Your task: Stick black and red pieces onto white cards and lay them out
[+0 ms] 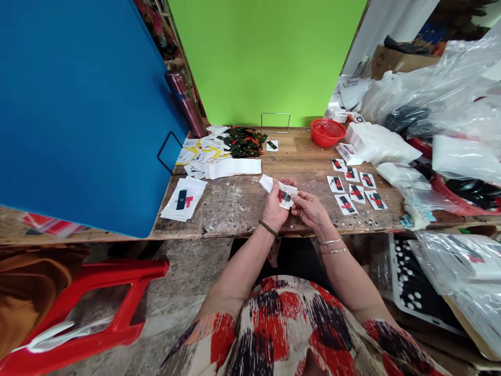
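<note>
My left hand (276, 204) is closed around a small clear plastic bag (288, 194) that has a white card with a black and a red piece in it. My right hand (311, 210) pinches the right edge of the same bag. To the right on the table lie several white cards (356, 193), each bearing a black piece and a red piece. At the left, a stack of filled bags (183, 199) shows the same black and red pieces. A heap of small dark pieces with red bits (246, 141) lies behind my hands, beside a white paper strip (235, 167).
A red plastic basket (327, 132) stands at the back right, near white bags (381, 143). Green (266, 57) and blue (78, 104) panels rise behind and at the left. A maroon bottle (185, 102) stands between them. A red stool (133, 308) is below left.
</note>
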Available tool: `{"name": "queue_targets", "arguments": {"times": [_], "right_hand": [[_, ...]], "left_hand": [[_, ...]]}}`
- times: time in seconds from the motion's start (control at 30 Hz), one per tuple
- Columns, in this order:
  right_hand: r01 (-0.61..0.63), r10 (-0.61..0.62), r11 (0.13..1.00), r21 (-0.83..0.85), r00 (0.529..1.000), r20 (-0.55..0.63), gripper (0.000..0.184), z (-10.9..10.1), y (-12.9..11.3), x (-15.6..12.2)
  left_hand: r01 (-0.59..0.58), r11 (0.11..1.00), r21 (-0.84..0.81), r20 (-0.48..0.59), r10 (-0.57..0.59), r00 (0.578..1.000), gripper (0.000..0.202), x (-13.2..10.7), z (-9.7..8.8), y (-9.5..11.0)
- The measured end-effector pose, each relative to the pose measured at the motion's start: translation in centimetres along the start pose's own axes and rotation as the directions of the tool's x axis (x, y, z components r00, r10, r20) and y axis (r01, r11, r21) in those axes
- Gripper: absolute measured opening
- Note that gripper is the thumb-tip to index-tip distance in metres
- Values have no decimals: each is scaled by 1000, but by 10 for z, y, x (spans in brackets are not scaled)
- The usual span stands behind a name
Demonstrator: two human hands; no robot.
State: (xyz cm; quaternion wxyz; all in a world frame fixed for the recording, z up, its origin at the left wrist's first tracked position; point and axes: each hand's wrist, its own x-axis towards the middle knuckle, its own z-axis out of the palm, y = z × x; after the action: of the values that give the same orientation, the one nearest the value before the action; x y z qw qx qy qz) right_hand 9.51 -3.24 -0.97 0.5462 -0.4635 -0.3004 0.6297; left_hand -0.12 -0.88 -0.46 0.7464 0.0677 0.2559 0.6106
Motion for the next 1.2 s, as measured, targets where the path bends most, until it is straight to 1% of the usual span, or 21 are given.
{"name": "queue_targets", "arguments": {"times": [0.07,0.17,0.23,0.27,0.33,0.4,0.43,0.5,0.6,0.7,0.77,0.8,0.9,0.97,1.0,1.03,1.07,1.13,1.17,1.2], "right_hand": [[42,-42,999,-11,998,-54,42,0,3,3],[93,-100,994,-48,983,-155,43,2,10,9],[108,-118,992,-62,976,-183,43,2,12,10],[108,-118,992,-67,978,-171,41,1,12,9],[100,-107,992,-76,989,-106,35,0,11,7],[97,-101,992,-80,994,-48,38,-3,8,4],[99,-103,992,-73,994,-42,41,-5,6,3],[104,-107,993,-51,992,-68,43,-8,2,3],[96,-101,994,-53,989,-109,47,-15,-5,3],[64,-78,989,-132,991,-109,47,-21,-12,2],[35,-47,985,-171,997,-68,46,-23,-16,2],[23,-29,985,-173,999,-31,46,-24,-18,1],[-15,26,989,-145,997,76,48,-24,-21,0],[-21,37,988,-154,995,98,47,-24,-22,0],[-12,31,984,-176,994,104,45,-23,-21,0],[5,20,978,-210,993,116,43,-21,-21,0],[28,7,967,-253,990,138,41,-19,-20,1],[82,-11,930,-359,981,196,36,-12,-20,3],[107,-13,904,-414,974,225,34,-8,-20,3],[129,-10,877,-463,968,252,33,-3,-20,4]], "left_hand": [[15,1000,-14,13,-15,1000,25,-2,0,-4],[21,1000,-14,40,-21,999,24,-6,0,-12],[22,1000,-13,43,-22,999,24,-8,0,-14],[29,999,-15,37,-28,999,25,-8,0,-14],[44,999,-22,24,-44,999,25,-8,0,-14],[43,999,-16,33,-42,999,23,-9,-1,-14],[37,999,-6,51,-36,998,22,-9,-1,-13],[18,1000,21,92,-20,996,20,-8,-2,-11],[-48,990,132,123,32,992,23,-7,-7,2],[-66,934,352,128,22,992,32,-4,-17,19],[-72,879,471,121,16,993,35,-4,-25,27],[-93,854,511,110,42,993,36,-4,-28,30],[-187,796,576,78,174,982,38,-7,-38,35],[-231,760,607,84,228,970,37,-11,-43,41],[-246,725,643,112,229,967,36,-13,-44,45],[-259,670,696,157,210,965,33,-16,-44,52],[-274,591,759,214,171,962,30,-19,-44,58],[-324,384,865,331,48,942,25,-24,-41,73],[-350,285,892,370,-15,929,23,-26,-39,80],[-373,204,905,392,-60,918,20,-27,-38,86]]}}
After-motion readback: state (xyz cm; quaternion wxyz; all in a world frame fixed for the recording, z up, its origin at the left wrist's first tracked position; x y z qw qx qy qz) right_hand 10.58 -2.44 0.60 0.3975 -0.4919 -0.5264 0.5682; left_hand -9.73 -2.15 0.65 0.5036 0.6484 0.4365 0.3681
